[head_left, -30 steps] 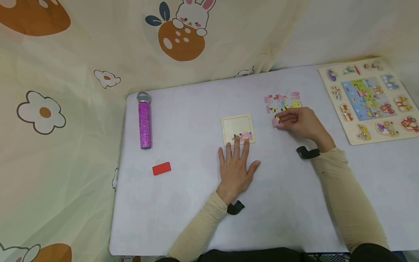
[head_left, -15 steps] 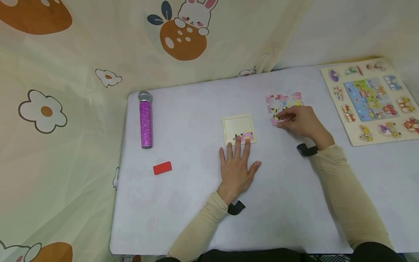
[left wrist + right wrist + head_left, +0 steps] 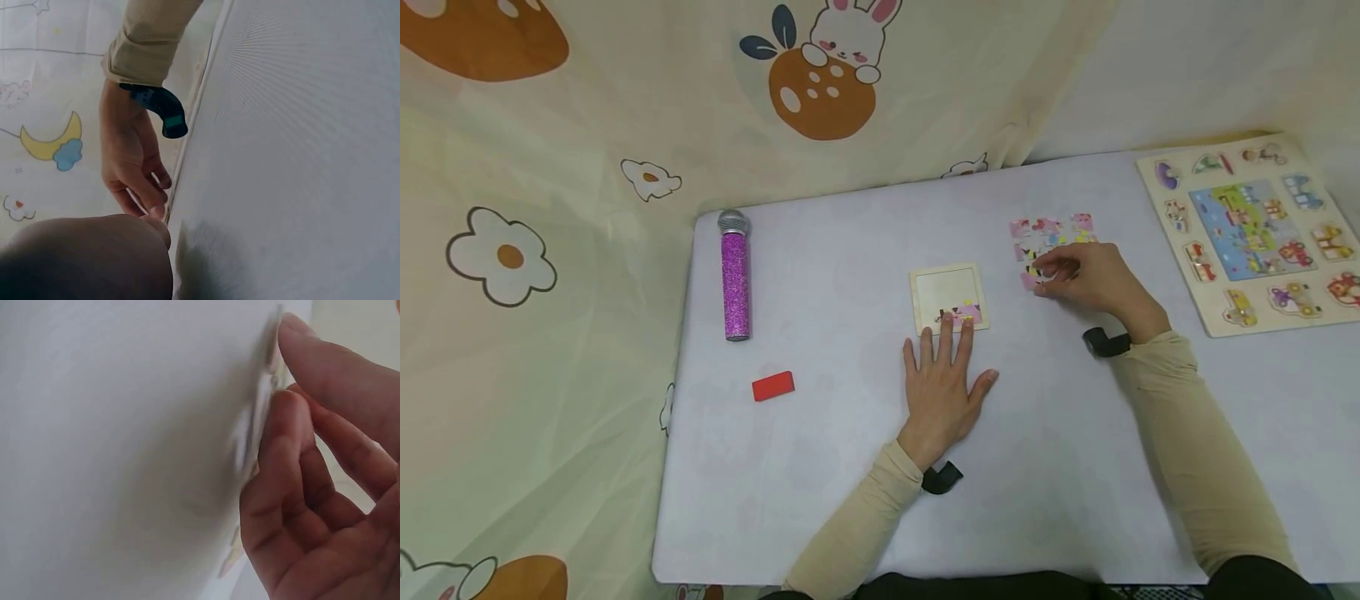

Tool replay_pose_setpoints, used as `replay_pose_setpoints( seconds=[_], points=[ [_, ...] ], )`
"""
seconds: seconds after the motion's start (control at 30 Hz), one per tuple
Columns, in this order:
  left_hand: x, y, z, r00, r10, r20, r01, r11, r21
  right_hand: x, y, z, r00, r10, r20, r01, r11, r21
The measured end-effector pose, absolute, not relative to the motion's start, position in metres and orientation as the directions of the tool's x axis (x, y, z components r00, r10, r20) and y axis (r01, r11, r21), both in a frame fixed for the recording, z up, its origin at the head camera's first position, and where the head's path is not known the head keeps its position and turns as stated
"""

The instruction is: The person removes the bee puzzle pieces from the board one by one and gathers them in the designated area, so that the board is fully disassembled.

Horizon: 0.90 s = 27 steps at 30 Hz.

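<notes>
My left hand (image 3: 936,404) lies flat on the table with fingers spread. Two of its fingertips rest at the near edge of a small square wooden puzzle tray (image 3: 928,287), on a pink and yellow puzzle piece (image 3: 967,312) in its near right corner. To the right, my right hand (image 3: 1086,279) is over a cluster of several pink, blue and yellow puzzle pieces (image 3: 1045,227). In the right wrist view, thumb and bent fingers (image 3: 284,425) touch the thin pieces, with a gap between thumb and fingertips. The hand partly covers the cluster.
A large wooden picture puzzle board (image 3: 1180,250) lies at the right. At the far left stands a purple glitter microphone (image 3: 735,283), with a red block (image 3: 772,386) nearer me. A patterned curtain (image 3: 700,100) hangs behind the table's back edge.
My right hand has brought a pink puzzle piece slightly back and left, up against the cluster, and its fingers have moved apart from it. My left hand has stayed in place.
</notes>
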<state>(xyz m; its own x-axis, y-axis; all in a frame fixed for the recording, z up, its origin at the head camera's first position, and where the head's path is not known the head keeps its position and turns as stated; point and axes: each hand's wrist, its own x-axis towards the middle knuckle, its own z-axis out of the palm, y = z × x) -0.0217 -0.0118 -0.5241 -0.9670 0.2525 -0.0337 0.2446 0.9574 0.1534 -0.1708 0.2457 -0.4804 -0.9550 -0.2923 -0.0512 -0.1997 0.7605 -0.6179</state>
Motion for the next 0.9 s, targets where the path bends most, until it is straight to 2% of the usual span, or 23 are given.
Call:
replay_pose_setpoints(
  seconds=[0.23, 0.43, 0.6, 0.73, 0.9],
  points=[
    [-0.024, -0.011, -0.526, -0.976, 0.212, -0.041, 0.2, 0.96, 0.197, -0.17, 0.228, -0.472, -0.951, -0.307, 0.024, -0.241, 0.692, -0.681],
    [-0.023, -0.011, -0.528, -0.983, 0.182, -0.023, 0.169, 0.947, 0.272, -0.171, 0.195, -0.47, -0.923, -0.383, -0.035, -0.239, 0.644, -0.726],
    [-0.023, -0.012, -0.528, -0.983, 0.179, -0.037, 0.158, 0.934, 0.32, -0.171, 0.167, -0.473, -0.872, -0.484, -0.077, -0.283, 0.625, -0.728],
    [-0.023, -0.012, -0.528, -0.981, 0.189, -0.052, 0.163, 0.935, 0.315, -0.17, 0.15, -0.476, -0.835, -0.533, -0.135, -0.276, 0.618, -0.736],
    [-0.022, -0.012, -0.528, -0.978, 0.199, -0.059, 0.174, 0.942, 0.286, -0.166, 0.136, -0.477, -0.822, -0.535, -0.197, -0.252, 0.65, -0.717]
  ],
)
